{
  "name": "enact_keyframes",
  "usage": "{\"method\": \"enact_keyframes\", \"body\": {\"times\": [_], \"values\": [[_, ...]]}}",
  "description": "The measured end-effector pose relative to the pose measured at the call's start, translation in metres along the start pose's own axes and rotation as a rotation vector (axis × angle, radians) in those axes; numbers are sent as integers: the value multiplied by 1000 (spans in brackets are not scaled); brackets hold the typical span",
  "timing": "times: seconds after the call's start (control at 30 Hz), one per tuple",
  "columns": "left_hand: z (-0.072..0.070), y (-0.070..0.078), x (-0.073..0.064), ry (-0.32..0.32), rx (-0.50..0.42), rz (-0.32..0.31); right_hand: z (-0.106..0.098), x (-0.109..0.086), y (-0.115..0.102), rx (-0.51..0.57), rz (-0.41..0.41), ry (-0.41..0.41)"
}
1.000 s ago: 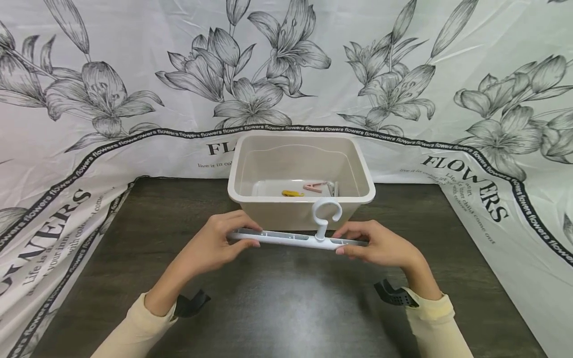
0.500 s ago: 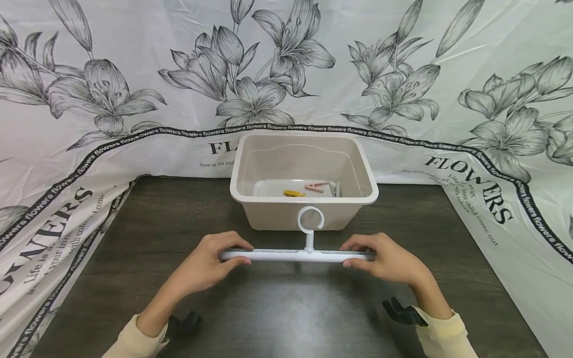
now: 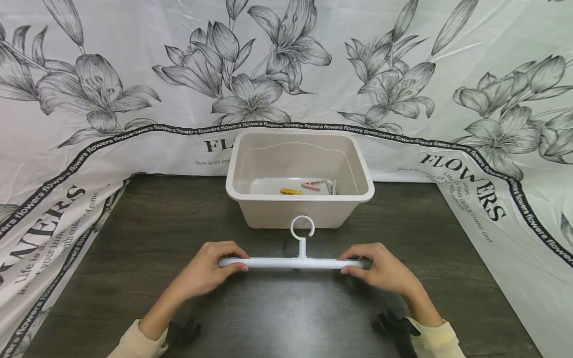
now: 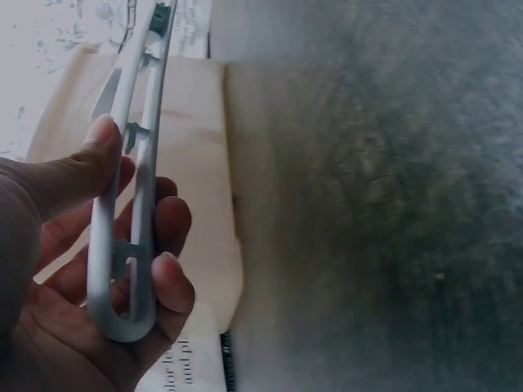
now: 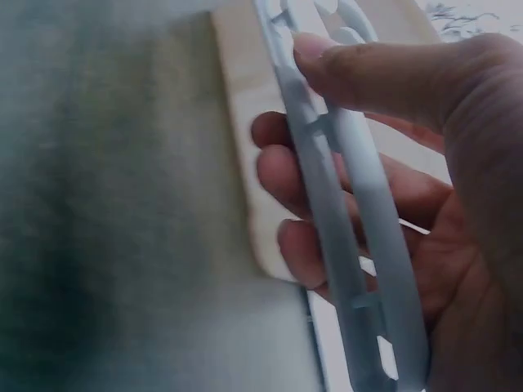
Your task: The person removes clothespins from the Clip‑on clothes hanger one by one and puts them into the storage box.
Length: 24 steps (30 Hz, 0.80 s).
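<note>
A pale plastic clothes hanger (image 3: 273, 263) is held level between both hands, its round hook (image 3: 302, 226) pointing up. My left hand (image 3: 211, 268) grips the left end, thumb on the near side and fingers behind. The right end is gripped the same way by my right hand (image 3: 380, 268). In the left wrist view, the hanger's rounded slotted end (image 4: 102, 269) lies across the fingers. The right wrist view has the thumb pressed on the hanger's bar (image 5: 359, 188), with fingers curled behind it.
Beyond the hanger, a beige plastic bin (image 3: 300, 211) stands against the floral cloth backdrop (image 3: 179, 30). Inside lie a yellow clip (image 3: 291, 191), a pink clothespin (image 3: 312, 185) and a greyish clip (image 3: 331, 187). The dark wooden tabletop (image 3: 286, 313) extends in front.
Both hands have brought the hanger back from the bin, toward me and a little left. The hanger has turned from slightly slanted to level, its hook shifting left.
</note>
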<state>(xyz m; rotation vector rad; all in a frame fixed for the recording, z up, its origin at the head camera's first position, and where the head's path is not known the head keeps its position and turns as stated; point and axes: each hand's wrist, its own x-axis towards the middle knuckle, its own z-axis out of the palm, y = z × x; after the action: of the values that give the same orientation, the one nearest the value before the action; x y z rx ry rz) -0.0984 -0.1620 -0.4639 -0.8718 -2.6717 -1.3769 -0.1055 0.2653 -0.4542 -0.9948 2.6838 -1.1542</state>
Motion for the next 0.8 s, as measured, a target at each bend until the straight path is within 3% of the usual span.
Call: {"method": "enact_keyframes", "body": {"times": [0.23, 0.53, 0.8], "values": [[5, -8, -6, -100, 6, -120, 23, -6, 13, 42, -72, 51], [11, -13, -12, -102, 56, -134, 34, -8, 19, 74, -96, 47], [13, -12, -16, -118, 84, -148, 40, -10, 23, 31, -45, 36]]}}
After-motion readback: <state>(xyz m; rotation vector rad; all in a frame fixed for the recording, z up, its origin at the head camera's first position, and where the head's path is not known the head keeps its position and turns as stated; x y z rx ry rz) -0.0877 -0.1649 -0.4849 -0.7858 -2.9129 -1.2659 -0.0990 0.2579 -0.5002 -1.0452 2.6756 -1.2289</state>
